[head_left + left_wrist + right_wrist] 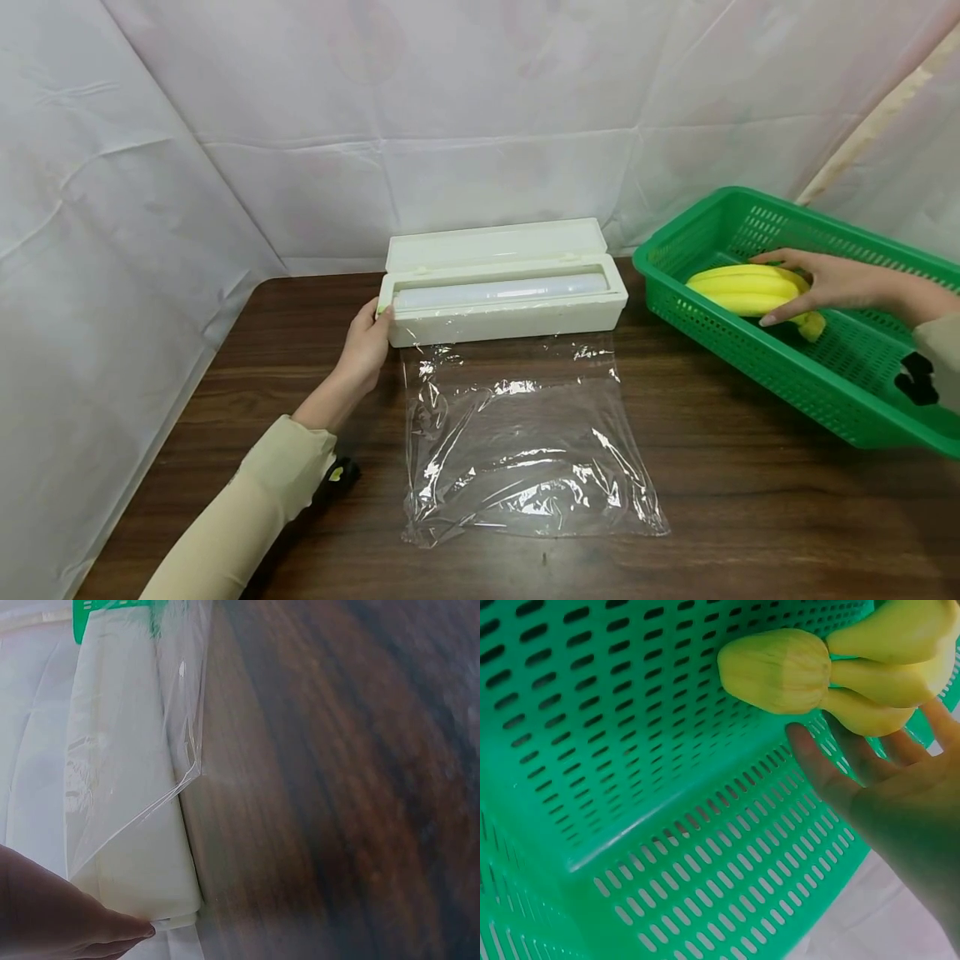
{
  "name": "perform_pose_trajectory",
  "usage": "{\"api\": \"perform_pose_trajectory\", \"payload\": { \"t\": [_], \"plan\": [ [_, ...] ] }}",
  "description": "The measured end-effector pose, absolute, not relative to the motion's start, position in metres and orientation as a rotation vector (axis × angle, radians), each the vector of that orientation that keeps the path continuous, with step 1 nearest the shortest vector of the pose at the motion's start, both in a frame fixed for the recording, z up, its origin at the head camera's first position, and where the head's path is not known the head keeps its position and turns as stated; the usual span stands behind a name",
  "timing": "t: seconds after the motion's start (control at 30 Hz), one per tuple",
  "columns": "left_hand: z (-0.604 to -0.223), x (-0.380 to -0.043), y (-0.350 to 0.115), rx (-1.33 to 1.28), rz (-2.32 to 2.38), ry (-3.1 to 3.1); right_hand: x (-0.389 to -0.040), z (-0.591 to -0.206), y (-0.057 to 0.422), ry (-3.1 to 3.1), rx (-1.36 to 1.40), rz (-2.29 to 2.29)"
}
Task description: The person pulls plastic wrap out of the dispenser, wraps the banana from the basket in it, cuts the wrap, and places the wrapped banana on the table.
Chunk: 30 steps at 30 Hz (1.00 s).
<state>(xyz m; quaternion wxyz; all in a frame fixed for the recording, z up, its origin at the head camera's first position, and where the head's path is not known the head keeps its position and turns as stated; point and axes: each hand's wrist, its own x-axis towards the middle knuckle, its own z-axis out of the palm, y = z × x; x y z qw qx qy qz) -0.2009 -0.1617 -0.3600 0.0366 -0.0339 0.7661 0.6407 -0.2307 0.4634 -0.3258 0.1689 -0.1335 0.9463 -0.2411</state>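
My left hand (363, 343) grips the left end of a white cling film box (506, 325), whose lid stands open at the back. A film roll (502, 292) lies inside it. From the box front, a sheet of clear cling film (525, 442) spreads toward me over the table. In the left wrist view, the thumb and fingers (112, 928) are at the box's end. My right hand (843, 283) holds a yellow bunch of bananas (738, 287) inside the green basket, thumb in front and fingers behind. The right wrist view shows the bananas' stem end (776, 671) beyond the fingertips.
The green perforated basket (750, 379) stands at the right, its near left corner beside the box. A pale sheet (480, 175) hangs behind the dark wooden table (720, 517) and along its left side.
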Motion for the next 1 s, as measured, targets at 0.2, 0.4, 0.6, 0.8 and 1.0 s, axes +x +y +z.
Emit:
{"api": "perform_pose_trajectory", "payload": {
  "t": [0.2, 0.4, 0.6, 0.8, 1.0],
  "plan": [
    [-0.360, -0.200, -0.163, -0.107, 1.972, 2.353, -0.230, -0.324, 0.463, 2.700, -0.376, -0.657],
    [-0.360, -0.201, -0.164, -0.106, 1.966, 2.341, -0.228, -0.327, 0.463, 2.724, -0.309, -0.643],
    [-0.360, -0.202, -0.164, -0.113, 1.960, 2.342, -0.229, -0.330, 0.464, 2.757, -0.250, -0.615],
    [-0.359, -0.201, -0.163, -0.118, 1.969, 2.330, -0.226, -0.327, 0.465, 2.781, -0.224, -0.589],
    [-0.359, -0.201, -0.162, -0.104, 1.970, 2.326, -0.225, -0.320, 0.464, 2.798, -0.212, -0.594]
  ]
}}
